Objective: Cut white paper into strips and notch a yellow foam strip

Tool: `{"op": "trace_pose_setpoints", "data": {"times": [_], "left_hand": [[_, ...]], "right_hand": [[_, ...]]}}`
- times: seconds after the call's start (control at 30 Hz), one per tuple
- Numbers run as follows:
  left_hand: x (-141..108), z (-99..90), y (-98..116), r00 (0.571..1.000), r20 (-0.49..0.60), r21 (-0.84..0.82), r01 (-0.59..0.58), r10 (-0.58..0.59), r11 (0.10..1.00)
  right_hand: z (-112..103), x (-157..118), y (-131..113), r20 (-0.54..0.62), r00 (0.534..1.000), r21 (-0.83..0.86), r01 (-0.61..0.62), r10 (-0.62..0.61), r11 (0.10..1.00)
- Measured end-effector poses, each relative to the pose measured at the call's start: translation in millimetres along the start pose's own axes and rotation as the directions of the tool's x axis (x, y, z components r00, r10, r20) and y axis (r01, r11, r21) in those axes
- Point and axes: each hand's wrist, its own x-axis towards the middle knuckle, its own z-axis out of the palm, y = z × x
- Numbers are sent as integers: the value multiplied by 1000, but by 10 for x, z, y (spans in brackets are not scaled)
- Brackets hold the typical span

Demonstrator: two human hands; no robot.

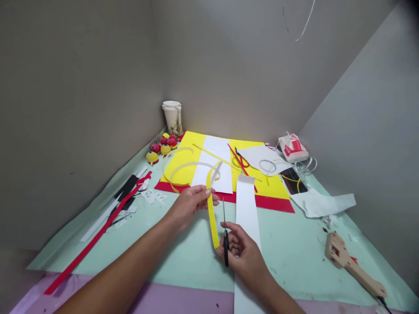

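Observation:
My left hand (198,199) pinches a yellow strip with fine cross ridges (213,218) between thumb and fingers. The strip hangs down towards me, and its upper part curls away above the hand. My right hand (240,250) is closed round the black handles of a pair of scissors (225,244), whose blades point away from me just right of the strip. The strip's lower end is close to the right fingertips; whether they touch it I cannot tell. A long white paper strip (247,205) runs beneath my right hand.
Yellow sheets (262,179) lie over a red sheet (275,204). A red strip (98,235) and scraps lie left. Small red and yellow pieces (165,150) sit by a white bucket (172,115). At right are a glue gun (352,264) and a white-red packet (292,147).

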Motion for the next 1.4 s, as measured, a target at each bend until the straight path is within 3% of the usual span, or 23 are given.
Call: {"op": "trace_pose_setpoints", "data": {"times": [0.2,0.47,0.77,0.97,1.17,1.4], "left_hand": [[4,-71,207,992,-73,30,-104,106,994],[-72,-79,-91,999,-3,17,-53,53,998],[-233,11,-287,982,115,-45,156,-150,987],[-250,34,-322,983,97,-38,161,-156,986],[-225,-8,-334,979,145,-12,143,-140,990],[-215,-67,-336,970,200,-165,169,-135,972]], "right_hand": [[-35,17,-82,74,995,35,-62,60,997],[-72,16,-104,96,993,80,-82,75,993],[-134,17,-115,136,988,132,-91,72,987],[-101,15,-134,104,993,136,-71,57,988],[-92,18,-112,-27,996,136,-83,87,987],[-117,12,-113,10,995,80,-99,98,992]]}}
